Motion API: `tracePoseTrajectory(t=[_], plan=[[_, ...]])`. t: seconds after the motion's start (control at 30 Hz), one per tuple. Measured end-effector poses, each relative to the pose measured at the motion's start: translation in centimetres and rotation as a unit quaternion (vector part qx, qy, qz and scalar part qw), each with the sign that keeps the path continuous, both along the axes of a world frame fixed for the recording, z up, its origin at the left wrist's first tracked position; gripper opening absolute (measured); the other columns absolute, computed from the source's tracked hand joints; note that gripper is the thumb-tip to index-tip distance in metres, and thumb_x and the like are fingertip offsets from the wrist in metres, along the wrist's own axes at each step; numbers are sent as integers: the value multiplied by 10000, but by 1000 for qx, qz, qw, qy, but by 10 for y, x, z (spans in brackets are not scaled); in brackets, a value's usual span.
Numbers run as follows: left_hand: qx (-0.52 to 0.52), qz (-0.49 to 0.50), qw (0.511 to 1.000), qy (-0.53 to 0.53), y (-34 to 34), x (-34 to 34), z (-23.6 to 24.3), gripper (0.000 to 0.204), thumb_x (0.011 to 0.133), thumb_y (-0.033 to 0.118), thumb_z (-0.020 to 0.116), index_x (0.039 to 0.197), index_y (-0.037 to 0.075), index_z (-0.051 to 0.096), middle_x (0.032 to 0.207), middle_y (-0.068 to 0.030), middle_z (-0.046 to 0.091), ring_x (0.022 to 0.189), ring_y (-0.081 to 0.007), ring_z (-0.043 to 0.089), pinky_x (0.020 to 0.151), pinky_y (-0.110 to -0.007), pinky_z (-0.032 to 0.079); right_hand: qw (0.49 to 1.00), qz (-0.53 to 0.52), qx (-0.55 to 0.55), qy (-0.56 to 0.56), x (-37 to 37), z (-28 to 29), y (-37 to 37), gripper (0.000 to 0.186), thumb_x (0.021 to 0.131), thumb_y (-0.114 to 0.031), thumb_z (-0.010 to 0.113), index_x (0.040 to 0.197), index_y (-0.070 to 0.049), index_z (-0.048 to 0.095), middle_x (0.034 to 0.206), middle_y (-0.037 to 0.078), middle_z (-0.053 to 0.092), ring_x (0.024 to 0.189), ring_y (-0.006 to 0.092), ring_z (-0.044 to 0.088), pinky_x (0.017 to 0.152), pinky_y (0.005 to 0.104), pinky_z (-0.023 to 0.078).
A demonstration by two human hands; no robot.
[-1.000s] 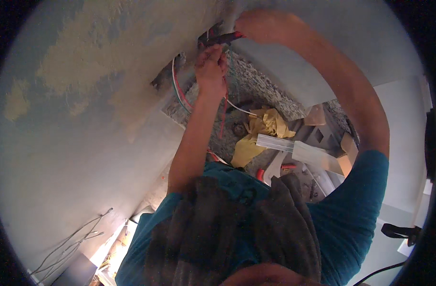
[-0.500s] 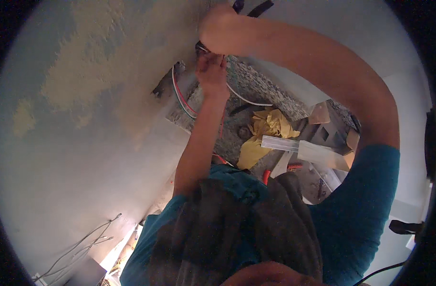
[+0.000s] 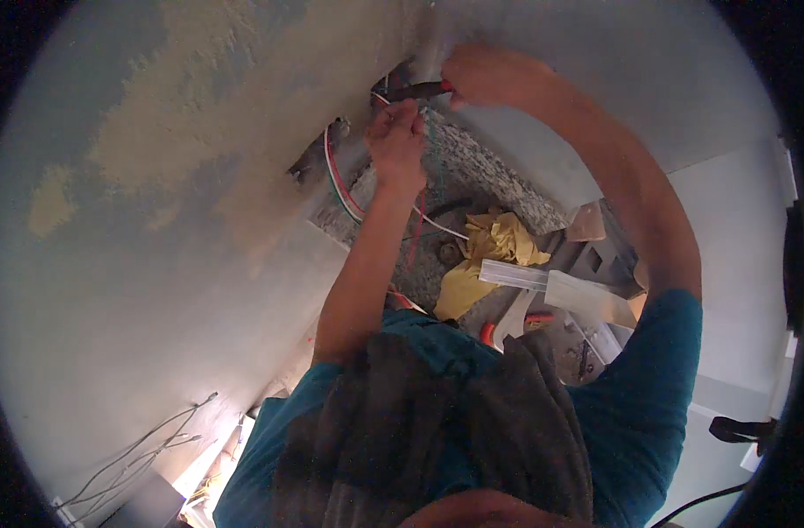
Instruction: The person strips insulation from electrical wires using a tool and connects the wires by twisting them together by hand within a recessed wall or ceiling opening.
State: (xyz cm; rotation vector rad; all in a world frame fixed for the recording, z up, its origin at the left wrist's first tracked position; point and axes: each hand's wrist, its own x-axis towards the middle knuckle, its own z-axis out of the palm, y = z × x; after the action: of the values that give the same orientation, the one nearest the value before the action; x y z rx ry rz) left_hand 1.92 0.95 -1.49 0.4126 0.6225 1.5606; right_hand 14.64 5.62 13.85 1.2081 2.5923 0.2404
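The dark hand tool (image 3: 418,91) with a red handle lies across the mouth of a wall opening (image 3: 404,72), above the far corner of the speckled surface (image 3: 420,275). The right hand (image 3: 479,77) is clamped on its handle. The left hand (image 3: 398,139), just below and apart from the right, has its fingers closed on thin wires (image 3: 382,99); the exact pinch point is hidden. White, red and green leads (image 3: 331,167) loop from a second opening (image 3: 310,160) above the left edge. A stone band (image 3: 494,160) follows the far edge. Crumpled yellow paper (image 3: 499,239) lies mid-surface, with a clear strip (image 3: 513,274) beside it toward the right edge.
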Motion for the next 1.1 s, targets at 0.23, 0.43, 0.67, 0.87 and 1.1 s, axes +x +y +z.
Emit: tracePoseTrajectory(t=[0.23,0.43,0.67,0.87,1.1], plan=[[-48,55,994,76,3,14,6,72,913,134,637,914,87,582,666,15,534,554,-67,462,454,-216,327,998,-57,9,-16,2,-8,3,269,799,-242,709,954,-25,679,942,173,674,957,349,642,819,444,522],[-34,26,993,107,0,11,10,95,910,144,633,941,78,572,695,-12,552,561,-77,485,421,-225,324,998,39,36,-43,-3,17,-2,230,780,-203,712,940,-40,682,922,147,677,955,325,649,808,428,531],[-70,61,994,63,-1,17,21,106,907,151,639,919,76,565,662,-12,548,525,-71,472,402,-227,293,999,-13,-50,7,0,24,0,238,757,-203,726,938,-52,694,914,152,678,908,340,660,778,446,533],[-24,-12,993,116,-2,0,8,111,911,182,646,921,91,584,669,-10,556,473,-62,425,396,-224,279,999,9,-32,-10,-6,20,-2,234,731,-174,736,931,-57,705,887,159,680,893,338,665,774,445,531],[33,67,947,312,0,-5,8,116,918,224,631,906,110,616,626,17,522,450,-60,384,395,-234,257,991,43,-13,126,19,-3,2,257,738,-209,747,921,-39,690,816,155,670,791,336,663,693,448,521]])
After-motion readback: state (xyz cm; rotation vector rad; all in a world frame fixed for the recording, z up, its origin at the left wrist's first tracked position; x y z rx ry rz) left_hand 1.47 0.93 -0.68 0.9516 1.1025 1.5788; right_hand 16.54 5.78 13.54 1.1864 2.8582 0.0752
